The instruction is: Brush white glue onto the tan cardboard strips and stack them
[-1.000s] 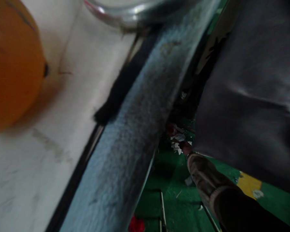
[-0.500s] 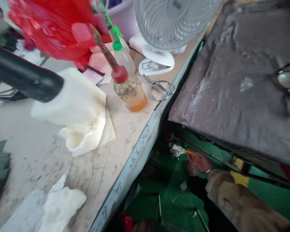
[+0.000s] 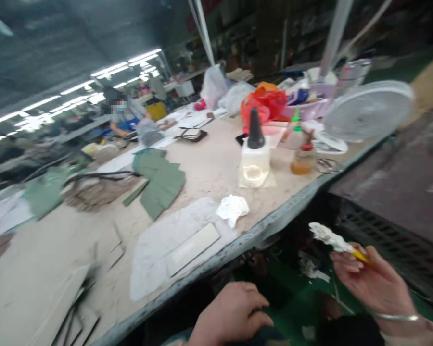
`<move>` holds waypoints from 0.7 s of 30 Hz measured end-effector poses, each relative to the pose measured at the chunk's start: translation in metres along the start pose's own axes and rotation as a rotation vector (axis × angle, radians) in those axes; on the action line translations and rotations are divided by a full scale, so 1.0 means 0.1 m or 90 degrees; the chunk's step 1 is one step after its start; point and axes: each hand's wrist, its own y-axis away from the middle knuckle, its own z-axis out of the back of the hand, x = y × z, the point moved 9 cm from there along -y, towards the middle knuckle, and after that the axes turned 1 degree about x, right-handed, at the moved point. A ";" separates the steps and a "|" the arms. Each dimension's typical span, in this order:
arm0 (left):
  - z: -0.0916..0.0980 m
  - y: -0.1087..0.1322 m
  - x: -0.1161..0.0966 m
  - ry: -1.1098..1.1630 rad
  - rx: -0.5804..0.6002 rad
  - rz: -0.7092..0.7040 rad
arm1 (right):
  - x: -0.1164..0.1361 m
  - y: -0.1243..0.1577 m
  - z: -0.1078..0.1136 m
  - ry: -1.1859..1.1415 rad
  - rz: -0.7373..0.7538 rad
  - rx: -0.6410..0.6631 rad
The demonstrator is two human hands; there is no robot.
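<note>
The right hand point(image 3: 377, 281) grips a yellow-handled tool point(image 3: 361, 255), its ragged white wad point(image 3: 326, 234) in the air off the edge of the table point(image 3: 209, 168), above the green floor point(image 3: 285, 293). The left hand point(image 3: 231, 312), fingers loosely bent, holds nothing visible near that edge. The wad looks flaky, so a knock could shed scraps onto the floor or the pale strip point(image 3: 193, 250). A careless sweep could tip the bottle of orange liquid point(image 3: 303, 162) standing near the edge.
</note>
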 end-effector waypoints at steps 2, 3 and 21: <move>0.43 0.43 0.05 0.059 -0.155 -0.012 | -0.17 0.15 -0.39 0.062 0.017 0.036; 0.63 0.69 0.14 0.084 -0.243 0.001 | -0.29 0.22 -0.58 0.095 0.018 0.059; 0.89 2.53 1.74 0.053 -0.630 0.389 | -2.45 1.05 -2.38 0.424 -0.055 0.316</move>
